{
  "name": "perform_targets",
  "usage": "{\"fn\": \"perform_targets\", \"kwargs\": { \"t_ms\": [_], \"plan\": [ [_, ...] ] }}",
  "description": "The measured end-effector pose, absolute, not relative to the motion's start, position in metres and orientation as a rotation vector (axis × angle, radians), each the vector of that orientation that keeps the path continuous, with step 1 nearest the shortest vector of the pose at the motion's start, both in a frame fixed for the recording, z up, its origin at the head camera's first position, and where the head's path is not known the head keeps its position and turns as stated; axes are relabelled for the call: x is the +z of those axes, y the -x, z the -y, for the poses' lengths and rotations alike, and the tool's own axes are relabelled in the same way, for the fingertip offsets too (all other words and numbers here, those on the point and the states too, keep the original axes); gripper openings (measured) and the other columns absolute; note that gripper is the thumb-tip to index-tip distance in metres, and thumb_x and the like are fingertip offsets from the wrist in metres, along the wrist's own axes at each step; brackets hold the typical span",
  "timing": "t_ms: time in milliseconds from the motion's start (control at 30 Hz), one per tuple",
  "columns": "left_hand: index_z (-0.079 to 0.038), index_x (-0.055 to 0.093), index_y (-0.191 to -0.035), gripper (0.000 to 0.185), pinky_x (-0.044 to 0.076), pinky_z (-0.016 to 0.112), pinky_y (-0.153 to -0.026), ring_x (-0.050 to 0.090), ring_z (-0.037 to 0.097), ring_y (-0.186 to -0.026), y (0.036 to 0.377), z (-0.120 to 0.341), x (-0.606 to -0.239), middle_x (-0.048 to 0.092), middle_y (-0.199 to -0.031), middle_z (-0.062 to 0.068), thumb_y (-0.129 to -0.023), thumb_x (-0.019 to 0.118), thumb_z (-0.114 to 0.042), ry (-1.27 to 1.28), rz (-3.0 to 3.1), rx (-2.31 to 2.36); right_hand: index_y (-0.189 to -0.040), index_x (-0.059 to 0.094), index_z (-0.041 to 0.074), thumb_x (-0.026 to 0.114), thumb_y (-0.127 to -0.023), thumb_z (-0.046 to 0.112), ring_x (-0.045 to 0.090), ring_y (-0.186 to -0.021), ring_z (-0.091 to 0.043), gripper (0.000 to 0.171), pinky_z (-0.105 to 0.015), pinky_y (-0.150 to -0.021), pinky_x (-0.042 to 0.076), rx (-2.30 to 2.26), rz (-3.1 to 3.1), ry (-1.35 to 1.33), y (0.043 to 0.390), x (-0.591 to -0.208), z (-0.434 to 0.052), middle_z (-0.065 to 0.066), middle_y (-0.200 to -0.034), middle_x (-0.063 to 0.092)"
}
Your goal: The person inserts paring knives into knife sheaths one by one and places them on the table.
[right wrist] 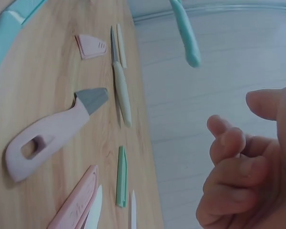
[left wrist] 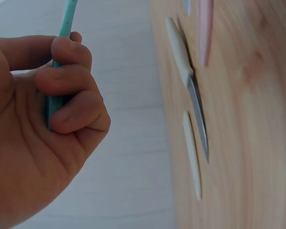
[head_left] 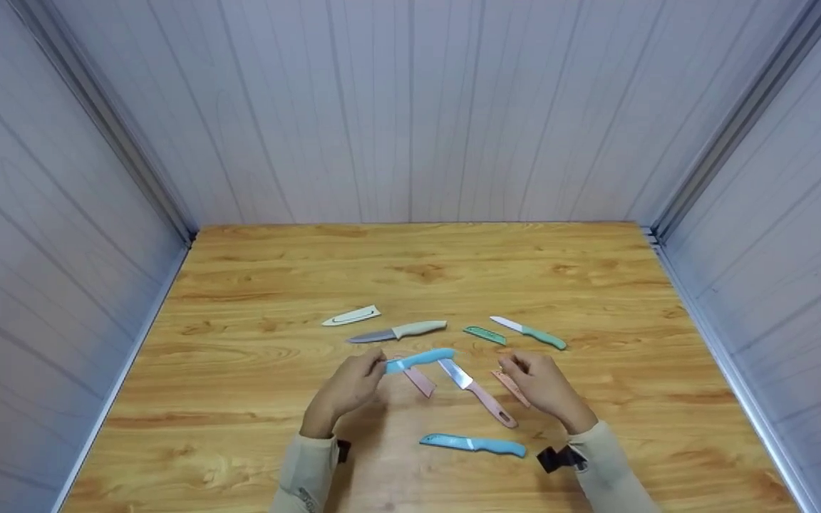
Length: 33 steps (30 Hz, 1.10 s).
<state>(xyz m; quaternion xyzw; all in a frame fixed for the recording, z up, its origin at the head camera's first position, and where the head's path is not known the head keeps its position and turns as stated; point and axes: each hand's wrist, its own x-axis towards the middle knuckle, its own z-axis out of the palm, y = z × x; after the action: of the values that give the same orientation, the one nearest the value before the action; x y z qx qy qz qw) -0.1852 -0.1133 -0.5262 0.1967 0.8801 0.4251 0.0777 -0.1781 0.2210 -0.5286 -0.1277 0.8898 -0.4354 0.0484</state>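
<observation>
1. Left hand (head_left: pixel 345 388), mine: fingers curled round one light-blue knife (head_left: pixel 425 359), held above the table (head_left: pixel 275 285), handle toward my right
2. Right hand (head_left: pixel 544 383), mine: held nothing, fingers loosely bent, thumb apart, near an orange-pink sheath (head_left: pixel 511 388)
3. Between them lay a pink-handled knife (head_left: pixel 480 395); nearer me, a second light-blue knife (head_left: pixel 478 444)
4. Farther off: cream-handled knife (head_left: pixel 408 330), green-handled knife (head_left: pixel 537 334)

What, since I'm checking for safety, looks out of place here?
The cream knife, pink knife and green knife lie unsheathed on the table, a possible cut risk; nothing visible looks spilled or damaged.
</observation>
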Motion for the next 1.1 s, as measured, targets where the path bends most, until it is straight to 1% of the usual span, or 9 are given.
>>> {"fn": "perform_targets", "kwargs": {
  "t_ms": [100, 200, 433, 467, 600, 700, 800, 900, 1100],
  "plan": [
    [-0.006, 0.055, -0.095, 0.017, 0.036, 0.028, -0.056, 0.04, 0.011, -0.059, 0.183, 0.124, -0.53, 0.044, -0.068, -0.003, -0.1, 0.039, -0.009, -0.471, -2.665, 1.271, -0.076, 0.058, 0.008, 0.05, -0.099, 0.026, 0.036, -0.047, -0.008, 0.031, -0.021, -0.045, 0.031, -1.345, -2.701, 0.365, 0.174, -0.531, -0.226, 0.004, -0.057, 0.042],
    [-0.004, 0.054, -0.095, 0.018, 0.035, 0.029, -0.053, 0.038, 0.012, -0.057, 0.182, 0.133, -0.532, 0.043, -0.067, -0.001, -0.101, 0.038, -0.009, -0.371, -2.698, 1.253, -0.077, 0.059, 0.008, 0.05, -0.1, 0.024, 0.036, -0.047, -0.008, 0.03, -0.022, -0.045, 0.031, -1.363, -2.697, 0.325, 0.172, -0.53, -0.231, 0.002, -0.058, 0.043],
    [-0.001, 0.054, -0.099, 0.02, 0.031, 0.028, -0.051, 0.034, 0.013, -0.052, 0.175, 0.153, -0.539, 0.042, -0.064, 0.001, -0.101, 0.035, -0.008, -0.233, -2.721, 1.231, -0.08, 0.062, 0.01, 0.049, -0.099, 0.031, 0.032, -0.046, -0.007, 0.032, -0.023, -0.046, 0.031, -1.373, -2.72, 0.292, 0.167, -0.532, -0.242, 0.002, -0.056, 0.042],
    [0.0, 0.053, -0.1, 0.02, 0.031, 0.029, -0.051, 0.035, 0.014, -0.052, 0.174, 0.155, -0.54, 0.042, -0.065, 0.002, -0.101, 0.035, -0.008, -0.221, -2.723, 1.219, -0.08, 0.062, 0.01, 0.049, -0.1, 0.031, 0.032, -0.046, -0.008, 0.031, -0.023, -0.046, 0.031, -1.371, -2.718, 0.28, 0.165, -0.533, -0.243, 0.001, -0.056, 0.042],
    [0.002, 0.053, -0.105, 0.022, 0.034, 0.031, -0.054, 0.038, 0.016, -0.056, 0.171, 0.164, -0.544, 0.046, -0.069, 0.005, -0.101, 0.034, -0.009, -0.161, -2.703, 1.192, -0.082, 0.061, 0.005, 0.049, -0.1, 0.027, 0.032, -0.05, -0.01, 0.031, -0.024, -0.048, 0.032, -1.359, -2.699, 0.227, 0.162, -0.537, -0.247, 0.0, -0.059, 0.042],
    [0.002, 0.053, -0.104, 0.02, 0.037, 0.033, -0.058, 0.041, 0.018, -0.061, 0.169, 0.169, -0.548, 0.049, -0.074, 0.006, -0.101, 0.035, -0.007, -0.13, -2.711, 1.189, -0.084, 0.061, 0.002, 0.049, -0.1, 0.023, 0.035, -0.052, -0.012, 0.029, -0.024, -0.049, 0.033, -1.342, -2.689, 0.189, 0.159, -0.54, -0.252, -0.003, -0.063, 0.045],
    [0.001, 0.053, -0.101, 0.019, 0.038, 0.034, -0.061, 0.043, 0.018, -0.064, 0.169, 0.175, -0.55, 0.05, -0.077, 0.006, -0.1, 0.035, -0.007, -0.105, -2.725, 1.178, -0.084, 0.061, 0.001, 0.049, -0.1, 0.022, 0.037, -0.054, -0.013, 0.028, -0.025, -0.051, 0.035, -1.347, -2.69, 0.164, 0.157, -0.541, -0.255, -0.005, -0.065, 0.048],
    [0.001, 0.052, -0.1, 0.02, 0.037, 0.033, -0.058, 0.043, 0.018, -0.062, 0.169, 0.179, -0.553, 0.049, -0.075, 0.007, -0.1, 0.034, -0.007, -0.073, -2.724, 1.172, -0.085, 0.061, 0.002, 0.049, -0.1, 0.026, 0.038, -0.055, -0.013, 0.03, -0.025, -0.052, 0.035, -1.347, -2.686, 0.161, 0.154, -0.542, -0.258, -0.004, -0.066, 0.049],
    [0.003, 0.051, -0.101, 0.022, 0.038, 0.033, -0.056, 0.043, 0.019, -0.06, 0.166, 0.185, -0.556, 0.05, -0.074, 0.008, -0.101, 0.032, -0.008, -0.04, -2.711, 1.139, -0.088, 0.063, 0.004, 0.048, -0.1, 0.032, 0.034, -0.049, -0.011, 0.034, -0.025, -0.049, 0.032, -1.356, -2.673, 0.13, 0.15, -0.541, -0.262, -0.001, -0.058, 0.043]
  ]
}}
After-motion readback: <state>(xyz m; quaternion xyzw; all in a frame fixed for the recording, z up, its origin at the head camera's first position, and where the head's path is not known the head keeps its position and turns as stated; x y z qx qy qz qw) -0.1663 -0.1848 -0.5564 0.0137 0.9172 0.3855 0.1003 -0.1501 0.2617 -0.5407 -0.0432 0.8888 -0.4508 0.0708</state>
